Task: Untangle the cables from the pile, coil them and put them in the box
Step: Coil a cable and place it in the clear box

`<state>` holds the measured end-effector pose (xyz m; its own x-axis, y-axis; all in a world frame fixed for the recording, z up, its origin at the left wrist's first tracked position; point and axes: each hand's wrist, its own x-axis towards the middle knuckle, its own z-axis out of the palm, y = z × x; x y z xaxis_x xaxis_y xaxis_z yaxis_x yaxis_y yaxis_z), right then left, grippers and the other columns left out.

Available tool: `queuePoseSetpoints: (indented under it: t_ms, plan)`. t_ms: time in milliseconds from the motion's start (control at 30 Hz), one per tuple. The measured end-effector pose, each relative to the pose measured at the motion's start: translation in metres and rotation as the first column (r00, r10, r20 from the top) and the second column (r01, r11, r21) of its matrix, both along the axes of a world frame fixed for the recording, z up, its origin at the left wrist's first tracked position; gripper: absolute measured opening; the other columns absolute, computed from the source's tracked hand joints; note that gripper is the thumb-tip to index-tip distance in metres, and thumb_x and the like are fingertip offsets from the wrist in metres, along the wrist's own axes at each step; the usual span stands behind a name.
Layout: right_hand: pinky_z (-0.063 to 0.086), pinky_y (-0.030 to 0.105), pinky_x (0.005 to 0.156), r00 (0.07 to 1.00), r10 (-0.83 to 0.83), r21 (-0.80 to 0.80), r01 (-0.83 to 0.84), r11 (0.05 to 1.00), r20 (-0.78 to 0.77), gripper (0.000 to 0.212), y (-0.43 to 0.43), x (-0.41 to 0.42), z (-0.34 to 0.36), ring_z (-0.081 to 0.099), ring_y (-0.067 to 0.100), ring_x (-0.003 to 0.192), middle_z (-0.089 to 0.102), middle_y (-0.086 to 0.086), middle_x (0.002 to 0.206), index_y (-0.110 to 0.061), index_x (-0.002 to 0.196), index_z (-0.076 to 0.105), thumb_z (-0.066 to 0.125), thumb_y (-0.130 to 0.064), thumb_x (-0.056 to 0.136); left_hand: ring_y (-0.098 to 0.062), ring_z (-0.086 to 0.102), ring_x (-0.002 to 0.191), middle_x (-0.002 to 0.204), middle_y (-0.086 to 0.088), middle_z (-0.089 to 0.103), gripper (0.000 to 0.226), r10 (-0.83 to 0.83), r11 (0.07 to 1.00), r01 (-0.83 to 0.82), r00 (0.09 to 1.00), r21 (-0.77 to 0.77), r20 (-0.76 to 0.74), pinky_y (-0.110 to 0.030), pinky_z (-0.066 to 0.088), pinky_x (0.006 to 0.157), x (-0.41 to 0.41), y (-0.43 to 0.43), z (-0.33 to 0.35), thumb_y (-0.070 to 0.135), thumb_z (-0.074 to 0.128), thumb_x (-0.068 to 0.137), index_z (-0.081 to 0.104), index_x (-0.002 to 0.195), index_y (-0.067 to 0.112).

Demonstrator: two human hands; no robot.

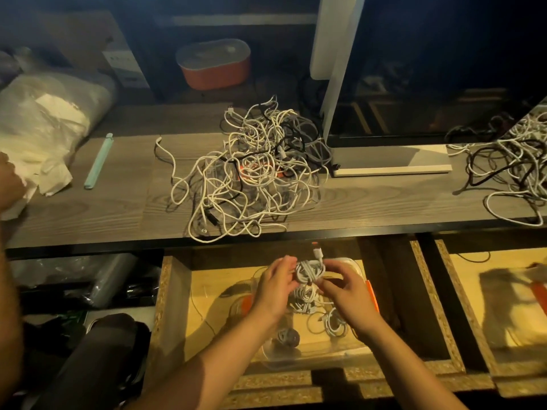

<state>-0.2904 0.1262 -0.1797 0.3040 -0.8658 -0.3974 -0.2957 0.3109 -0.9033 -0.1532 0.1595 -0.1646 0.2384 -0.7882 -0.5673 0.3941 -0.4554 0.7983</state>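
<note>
A big tangle of white and black cables (254, 170) lies on the wooden desk top. Below the desk edge, over an open drawer, both my hands hold one small coiled white cable (309, 270), its plug sticking up. My left hand (273, 287) grips the coil's left side. My right hand (346, 294) pinches its right side. Under the hands sits a clear plastic box (356, 269) with orange clips, holding several coiled white cables (331, 321) and one dark coil (287, 335).
A mirror (444, 84) on a white base stands at the right and reflects the pile. A mint plastic stick (99, 161) and a plastic-wrapped bundle (44, 119) lie at the left. An orange container (214, 65) sits behind. Another person's arm (9, 184) shows at the left edge.
</note>
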Motion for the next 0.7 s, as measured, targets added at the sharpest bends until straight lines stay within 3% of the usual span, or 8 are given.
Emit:
queuePoseSetpoints:
  t_ms: [67, 167, 267, 400, 500, 600, 700]
  plan:
    - [0.054, 0.025, 0.08, 0.999, 0.029, 0.081, -0.025, 0.996, -0.047, 0.029, 0.006, 0.001, -0.014, 0.064, 0.011, 0.094, 0.064, -0.003, 0.114, -0.026, 0.113, 0.062, 0.059, -0.008, 0.09, -0.017, 0.054, 0.106, 0.107, -0.002, 0.057, 0.023, -0.009, 0.999, 0.008, 1.0, 0.046, 0.01, -0.018, 0.046, 0.085, -0.001, 0.007, -0.014, 0.022, 0.036, 0.101, 0.056, 0.108, 0.013]
    - [0.052, 0.023, 0.077, 0.998, 0.049, 0.162, -0.042, 0.986, -0.036, 0.031, 0.011, 0.005, -0.027, 0.063, 0.012, 0.095, 0.066, -0.009, 0.104, -0.033, 0.099, 0.065, 0.053, -0.006, 0.092, -0.017, 0.049, 0.114, 0.112, -0.002, 0.054, 0.025, -0.06, 0.991, 0.056, 0.998, 0.124, 0.025, -0.019, 0.041, 0.089, -0.005, 0.01, -0.032, 0.023, 0.032, 0.102, 0.055, 0.11, 0.017]
    - [0.046, 0.016, 0.069, 0.998, 0.056, 0.269, -0.045, 0.962, -0.034, 0.029, 0.01, 0.007, -0.035, 0.062, 0.01, 0.094, 0.067, -0.01, 0.098, -0.032, 0.097, 0.066, 0.051, -0.008, 0.093, -0.014, 0.049, 0.114, 0.109, 0.004, 0.055, 0.023, -0.086, 0.979, 0.079, 0.996, 0.186, 0.033, -0.026, 0.037, 0.096, -0.004, 0.009, -0.048, 0.026, 0.033, 0.101, 0.055, 0.107, 0.022]
    - [0.046, 0.022, 0.071, 0.997, 0.047, 0.317, -0.026, 0.948, -0.059, 0.027, 0.008, 0.008, -0.047, 0.061, 0.014, 0.098, 0.067, -0.004, 0.105, -0.027, 0.104, 0.067, 0.052, -0.009, 0.091, -0.007, 0.051, 0.101, 0.099, 0.011, 0.058, 0.022, -0.122, 0.956, 0.102, 0.991, 0.275, 0.057, -0.025, 0.038, 0.091, -0.004, 0.008, -0.057, 0.033, 0.035, 0.099, 0.056, 0.098, 0.029]
    - [0.048, 0.027, 0.076, 0.994, 0.069, 0.332, -0.037, 0.943, -0.085, 0.026, 0.007, 0.007, -0.054, 0.061, 0.017, 0.098, 0.066, -0.002, 0.107, -0.026, 0.106, 0.066, 0.052, -0.01, 0.09, -0.014, 0.049, 0.114, 0.124, 0.002, 0.056, 0.029, -0.179, 0.93, 0.14, 0.98, 0.34, 0.087, -0.035, 0.036, 0.103, -0.006, 0.01, -0.065, 0.04, 0.038, 0.097, 0.058, 0.112, 0.027]
    - [0.051, 0.033, 0.088, 0.967, 0.067, 0.215, -0.013, 0.977, -0.246, 0.03, 0.004, 0.004, -0.052, 0.057, 0.016, 0.104, 0.057, -0.007, 0.115, -0.018, 0.123, 0.058, 0.055, -0.017, 0.093, -0.015, 0.047, 0.119, 0.122, 0.006, 0.052, 0.031, -0.21, 0.933, 0.14, 0.96, 0.332, 0.186, -0.032, 0.038, 0.101, -0.007, 0.009, -0.065, 0.038, 0.039, 0.099, 0.055, 0.122, 0.024]
    - [0.052, 0.024, 0.071, 0.949, -0.089, -0.087, 0.065, 0.994, -0.303, 0.018, -0.005, 0.01, -0.029, 0.061, 0.011, 0.088, 0.063, 0.0, 0.109, -0.018, 0.109, 0.06, 0.054, -0.012, 0.094, -0.007, 0.056, 0.092, 0.099, 0.011, 0.058, 0.013, -0.176, 0.976, 0.111, 0.909, 0.186, 0.378, -0.016, 0.044, 0.075, -0.004, 0.002, -0.052, 0.025, 0.046, 0.098, 0.057, 0.105, 0.026]
